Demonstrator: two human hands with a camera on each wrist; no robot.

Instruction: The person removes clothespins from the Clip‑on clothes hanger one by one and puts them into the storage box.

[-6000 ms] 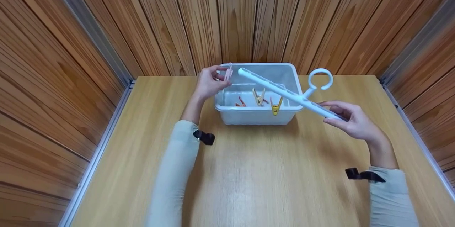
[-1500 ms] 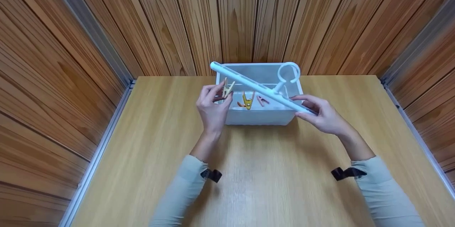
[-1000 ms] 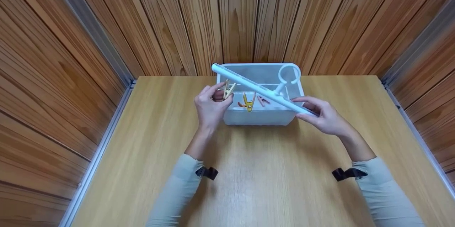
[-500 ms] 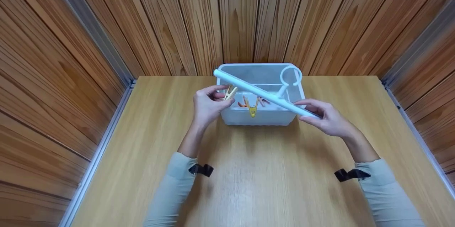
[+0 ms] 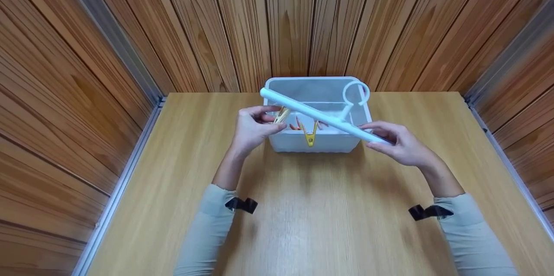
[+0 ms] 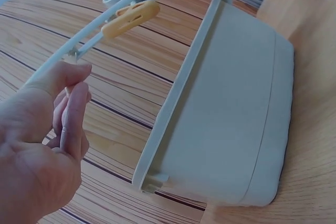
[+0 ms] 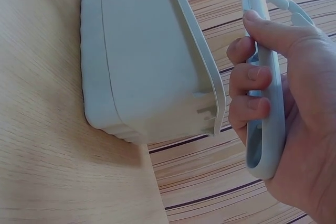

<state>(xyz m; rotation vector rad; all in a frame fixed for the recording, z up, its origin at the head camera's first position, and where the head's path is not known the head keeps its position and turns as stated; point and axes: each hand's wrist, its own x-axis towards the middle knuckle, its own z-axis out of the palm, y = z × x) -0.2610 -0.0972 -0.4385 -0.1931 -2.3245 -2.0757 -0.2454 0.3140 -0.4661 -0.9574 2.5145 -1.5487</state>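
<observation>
In the head view my left hand (image 5: pixel 253 129) pinches a pale cream clothespin (image 5: pixel 281 115) just under the left end of a light-blue clothes hanger (image 5: pixel 303 109). Whether the clothespin is still clipped to the hanger I cannot tell; in the left wrist view the fingers mostly hide it. My right hand (image 5: pixel 400 144) grips the hanger's right end, fingers curled round the bar in the right wrist view. The bar slopes down to the right, above the tub, its ring hook upward. A yellow clothespin (image 6: pixel 131 18) hangs from the hanger's lower rail.
A white plastic tub (image 5: pixel 311 142) stands on the wooden table (image 5: pixel 311 207) against the back plank wall (image 5: pixel 285 20). Inside lie an orange clothespin (image 5: pixel 295 127) and a pink one (image 5: pixel 322 124), partly hidden. Metal rails (image 5: pixel 121 181) edge the table's sides.
Six seconds ago my left hand held a pink clothespin; now it pinches the cream one. The hanger has moved left, and lately rolled and lowered slightly, the yellow clothespin swinging nearer the tub's front.
</observation>
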